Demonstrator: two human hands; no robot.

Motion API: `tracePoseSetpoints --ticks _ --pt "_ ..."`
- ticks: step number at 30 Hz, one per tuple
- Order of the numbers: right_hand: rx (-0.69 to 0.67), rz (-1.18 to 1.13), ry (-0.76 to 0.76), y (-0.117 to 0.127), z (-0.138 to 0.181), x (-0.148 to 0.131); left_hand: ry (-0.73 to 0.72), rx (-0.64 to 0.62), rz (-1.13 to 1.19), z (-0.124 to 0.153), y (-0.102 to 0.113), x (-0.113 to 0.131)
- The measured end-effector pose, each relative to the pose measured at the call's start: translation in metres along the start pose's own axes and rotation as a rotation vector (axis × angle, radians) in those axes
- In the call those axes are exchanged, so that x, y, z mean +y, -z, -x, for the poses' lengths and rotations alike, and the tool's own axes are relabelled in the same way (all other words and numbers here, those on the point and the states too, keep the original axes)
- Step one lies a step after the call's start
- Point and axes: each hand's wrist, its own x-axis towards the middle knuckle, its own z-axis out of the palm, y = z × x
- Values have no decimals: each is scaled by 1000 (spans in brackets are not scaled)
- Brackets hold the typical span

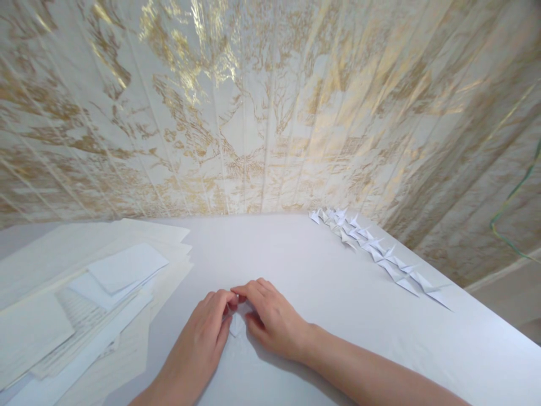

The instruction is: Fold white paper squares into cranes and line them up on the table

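Note:
A small folded piece of white paper (236, 326) lies on the white table between my two hands, its pointed lower end facing me. My left hand (211, 318) is closed on its left side, with thumb and fingers bent at the paper. From the right, my right hand (270, 316) presses its fingertips onto the paper's upper part, close against the left fingertips. The fingers cover most of the far end of the paper, so its full shape is hidden.
Several folded white paper cranes (372, 245) stand in rows along the table's right edge. Loose paper sheets (122, 265), some printed, are piled at the left. Behind the white table (236, 242) rises a wall (253, 113) with a gold pattern. A green cord (507, 208) hangs at the right.

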Motion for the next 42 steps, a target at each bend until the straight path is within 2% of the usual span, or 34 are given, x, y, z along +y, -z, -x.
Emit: tracePoseSetpoints --ticks 3,9,15,21,27,34,42 --pt "-21 18 -38 3 0 -2 -2 -40 -11 -1 2 2" --pt "-61 -17 -96 10 -1 -8 32 -235 47 -6 16 9" --pt "-43 2 -73 7 -1 -3 82 -296 126 -11 24 7" --pt "-23 31 -45 4 1 -2 19 -334 21 -10 29 7" --pt "-4 76 -28 2 2 -1 1 -302 -154 -5 24 11" --pt "-5 103 -15 3 0 0 -119 -317 -308 -8 28 14" --pt "-14 110 -58 1 -3 -1 3 -165 -152 -6 17 -5"
